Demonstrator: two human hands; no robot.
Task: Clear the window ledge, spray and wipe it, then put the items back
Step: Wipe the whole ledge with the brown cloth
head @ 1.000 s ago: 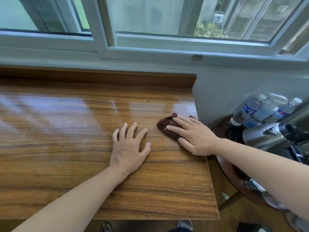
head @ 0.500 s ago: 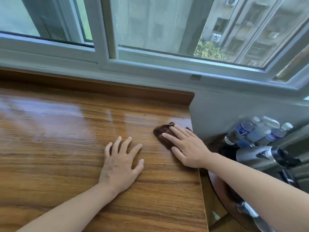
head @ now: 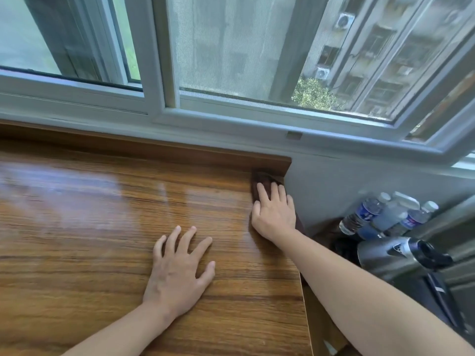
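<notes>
Wooden ledge carries the left hand nearest, palm down with fingers spread flat and gripping nothing. Farther back, the right hand presses straight fingers on a brown cloth in the ledge's far right corner (against the raised back edge). Beyond runs the window, with bottles low at right.
</notes>
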